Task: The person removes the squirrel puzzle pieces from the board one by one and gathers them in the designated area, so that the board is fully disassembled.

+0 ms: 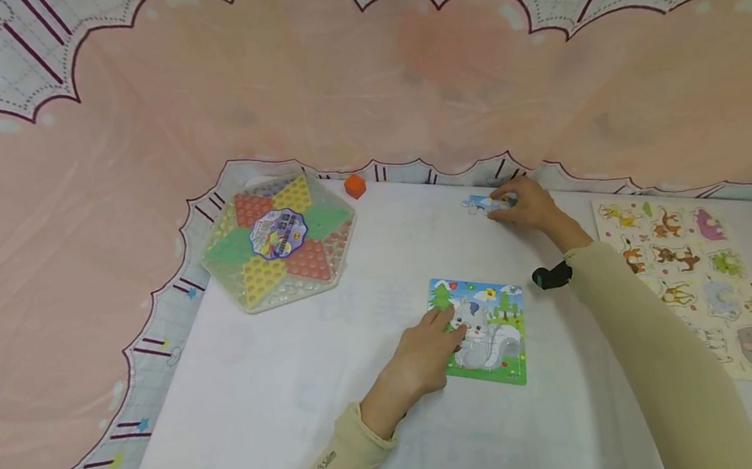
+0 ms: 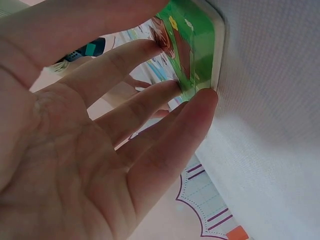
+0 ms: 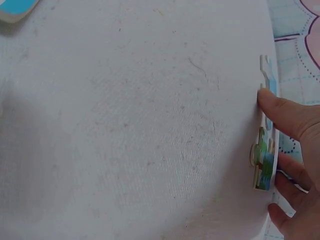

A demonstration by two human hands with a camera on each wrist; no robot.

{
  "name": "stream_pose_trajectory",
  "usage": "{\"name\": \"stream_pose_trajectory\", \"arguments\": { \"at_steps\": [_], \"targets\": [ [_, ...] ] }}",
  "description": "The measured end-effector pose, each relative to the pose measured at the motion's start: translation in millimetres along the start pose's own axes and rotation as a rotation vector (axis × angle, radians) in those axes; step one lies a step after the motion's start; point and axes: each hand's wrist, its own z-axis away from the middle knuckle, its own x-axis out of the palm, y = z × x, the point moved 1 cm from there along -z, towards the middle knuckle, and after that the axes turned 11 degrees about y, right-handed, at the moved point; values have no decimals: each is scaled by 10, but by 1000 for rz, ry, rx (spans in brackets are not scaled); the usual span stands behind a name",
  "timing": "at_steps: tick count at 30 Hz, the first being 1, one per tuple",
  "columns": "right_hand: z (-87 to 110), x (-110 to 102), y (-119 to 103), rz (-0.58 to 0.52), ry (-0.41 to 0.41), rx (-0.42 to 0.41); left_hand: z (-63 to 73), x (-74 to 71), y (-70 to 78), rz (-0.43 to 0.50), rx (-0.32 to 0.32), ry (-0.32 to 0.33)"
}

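pinching puzzle pieces [image 1: 476, 203] with right hand [image 1: 531, 206], resting straight-fingered left hand [image 1: 426, 353] on squirrel puzzle [image 1: 481, 343]
likely light, stiff; grip edgewise.

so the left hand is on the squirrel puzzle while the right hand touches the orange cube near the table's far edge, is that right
Not quite: the right hand touches loose puzzle pieces, not the orange cube, as the head view shows. The left hand is on the squirrel puzzle, as you say.
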Motion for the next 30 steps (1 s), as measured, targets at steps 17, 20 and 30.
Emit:
{"name": "stream_pose_trajectory", "arguments": {
  "at_steps": [17, 20, 30],
  "targets": [
    [5, 5, 4, -10, -22, 8, -5, 19, -4, -5, 1, -4],
    [17, -19, -4, -37, -16, -3, -5, 24, -1, -3, 4, -5],
    [468, -97, -460, -85, 86, -125, -34, 26, -10, 10, -2, -31]
  ]
}}
